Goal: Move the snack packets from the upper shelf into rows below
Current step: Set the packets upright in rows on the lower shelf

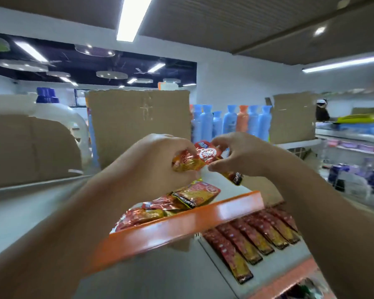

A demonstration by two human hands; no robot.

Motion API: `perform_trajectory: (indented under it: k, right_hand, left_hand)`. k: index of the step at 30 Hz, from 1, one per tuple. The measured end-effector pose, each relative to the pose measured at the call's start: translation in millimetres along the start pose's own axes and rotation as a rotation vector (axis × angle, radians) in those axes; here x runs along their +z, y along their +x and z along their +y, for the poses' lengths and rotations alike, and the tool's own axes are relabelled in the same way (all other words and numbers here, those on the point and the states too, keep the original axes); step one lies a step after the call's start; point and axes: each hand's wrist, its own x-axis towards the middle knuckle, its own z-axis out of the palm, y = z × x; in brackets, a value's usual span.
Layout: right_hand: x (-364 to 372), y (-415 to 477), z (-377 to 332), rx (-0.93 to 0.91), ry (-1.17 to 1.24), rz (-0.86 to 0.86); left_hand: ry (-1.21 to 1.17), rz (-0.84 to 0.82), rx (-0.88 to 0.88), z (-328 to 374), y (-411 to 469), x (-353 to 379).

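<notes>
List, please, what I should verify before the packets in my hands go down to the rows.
1. Left hand grips the held packets: ok.
2. Right hand pinches the same bundle: ok.
3. Rows below lie neat and flat: ok.
4. Free space in the rows: cannot tell; the right forearm covers part.
5. Upper shelf emptied: not ok; loose packets lie on it.

Cardboard boxes, blue bottles behind.

snack packets: red-gold, bunched, aloft | pile: on upper shelf
</notes>
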Motion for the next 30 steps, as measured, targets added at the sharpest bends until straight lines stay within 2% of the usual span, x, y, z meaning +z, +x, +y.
perform_trajectory:
  k: [9,15,22,30]
  right_hand:
    - [-55.9,-117.2,164.6,0.13,0.05,0.062]
    - [-61.6,-173.4,250.1,0.217,0.089,0.099]
    - [-42.2,-186.1,328.1,0.312,0.062,0.105]
    - [29.9,-147.7,407.5,0.379,0.057,0.124]
  left_hand:
    - [-0.184,-0.008,-0.029,148.5,59.7,122.9]
    - [-0.294,-0.002,-0.071,216.1,84.2,207.8]
    - [-0.332,-0.049,-0.225,224.2,100.2,297.0]
    - [-0.4,0.066,-0.401,185.9,101.2,402.7]
